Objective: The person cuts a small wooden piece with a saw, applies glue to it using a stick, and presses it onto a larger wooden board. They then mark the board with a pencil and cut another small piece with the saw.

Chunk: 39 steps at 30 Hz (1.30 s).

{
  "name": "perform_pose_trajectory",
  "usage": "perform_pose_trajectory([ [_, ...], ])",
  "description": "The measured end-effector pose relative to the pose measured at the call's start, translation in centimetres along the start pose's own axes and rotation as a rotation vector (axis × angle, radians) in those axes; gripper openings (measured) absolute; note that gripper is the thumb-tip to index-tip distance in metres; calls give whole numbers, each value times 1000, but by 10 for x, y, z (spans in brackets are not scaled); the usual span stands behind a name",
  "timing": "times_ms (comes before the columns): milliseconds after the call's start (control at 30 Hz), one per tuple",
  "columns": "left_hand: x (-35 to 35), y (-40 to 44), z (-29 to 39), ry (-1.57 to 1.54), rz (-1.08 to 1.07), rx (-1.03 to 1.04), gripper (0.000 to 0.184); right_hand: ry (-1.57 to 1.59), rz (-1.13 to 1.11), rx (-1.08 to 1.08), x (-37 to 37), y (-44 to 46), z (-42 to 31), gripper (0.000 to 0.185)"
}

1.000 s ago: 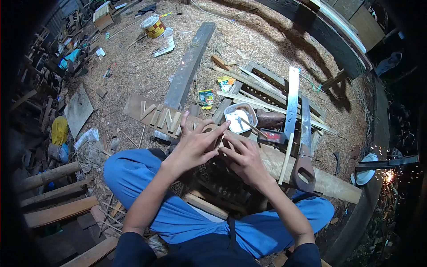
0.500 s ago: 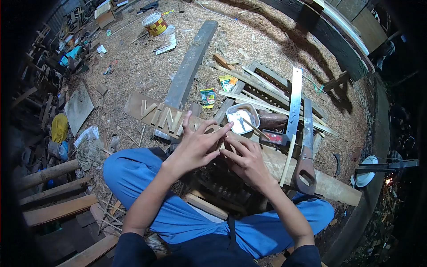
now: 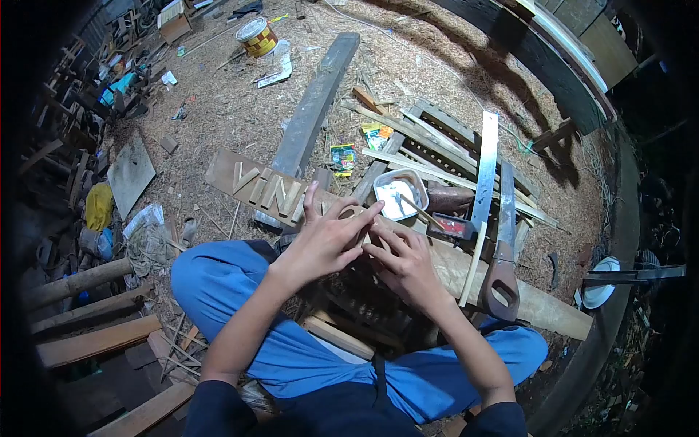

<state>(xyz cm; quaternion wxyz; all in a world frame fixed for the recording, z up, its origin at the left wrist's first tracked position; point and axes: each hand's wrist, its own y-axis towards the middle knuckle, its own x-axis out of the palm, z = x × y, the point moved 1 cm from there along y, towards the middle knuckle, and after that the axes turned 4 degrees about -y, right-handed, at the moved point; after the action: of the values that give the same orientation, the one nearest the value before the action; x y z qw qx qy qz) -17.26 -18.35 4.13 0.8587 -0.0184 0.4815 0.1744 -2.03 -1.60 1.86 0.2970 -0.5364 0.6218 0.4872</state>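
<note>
A long wooden board [image 3: 542, 309] lies across in front of me, above my crossed legs. Short wood strips [image 3: 259, 186] sit on its left part, arranged like letters. Over the board's middle, my left hand [image 3: 320, 237] has thumb and fingers bent inward. My right hand [image 3: 408, 266] meets it from the other side, thumb and forefinger close together. Whatever lies between the fingertips is small and hidden from me. Just beyond the hands stands a white plastic tub [image 3: 400, 193] of white paste with a stick [image 3: 421, 212] in it. A thin wood strip [image 3: 473, 264] rests across the board.
A handsaw [image 3: 501, 280] and a metal straightedge [image 3: 485, 171] lie to the right. Slatted wood [image 3: 440, 120] and a dark container with red contents [image 3: 453, 227] are beyond the board. A thick beam [image 3: 317, 102] and a paint bucket [image 3: 256, 38] lie farther off on shavings.
Both hands hold nearly the same place and pose over the board. The view has shifted slightly, and the orange sparks at the far right are gone.
</note>
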Motion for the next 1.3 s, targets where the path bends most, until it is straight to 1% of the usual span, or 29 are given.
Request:
perform_pose_trajectory([
  [67,1,0,-1,9,27,2,84,-10,0,4,1,-1,0,53],
  [233,-2,1,4,31,10,-19,85,-36,26,0,7,-3,1,52],
  [600,-3,4,7,24,5,-42,88,-41,-20,37,5,-3,-3,52],
  [667,-1,3,6,57,16,-17,87,-41,-18,39,6,-3,-3,52],
  [1000,0,3,7,73,-2,-41,85,-22,-9,44,6,-3,-4,51],
  [1067,-2,4,10,100,25,-5,82,-27,-6,43,6,-3,-3,51],
  [1300,-3,5,12,97,-1,-28,81,-22,-3,57,6,-2,-5,51],
])
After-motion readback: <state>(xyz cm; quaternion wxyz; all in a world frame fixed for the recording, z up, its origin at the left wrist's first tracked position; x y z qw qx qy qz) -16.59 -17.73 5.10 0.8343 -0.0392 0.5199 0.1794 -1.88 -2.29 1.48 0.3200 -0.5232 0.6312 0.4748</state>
